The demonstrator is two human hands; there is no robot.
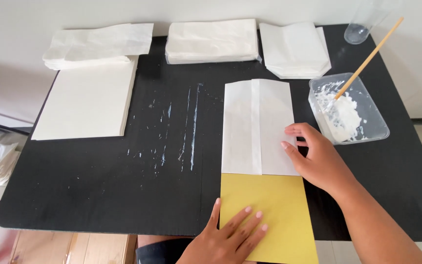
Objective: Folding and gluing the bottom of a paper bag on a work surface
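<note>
With the white paper [256,128] folded over the yellow card [269,215], we press both open, flat hands, left [230,237] and right [318,156], down; the glue tub [367,124] awaits the unsealed bottom edge.

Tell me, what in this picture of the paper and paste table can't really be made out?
Head view:
- Yellow sheet: its upper part lies under the folded white paper; its near end is cut by the bottom edge and partly covered by the left hand.
- Clear glass: top cut off by the frame.
- White paper's right edge: covered by the right hand.
- Stick's tip: buried in white paste.
</note>
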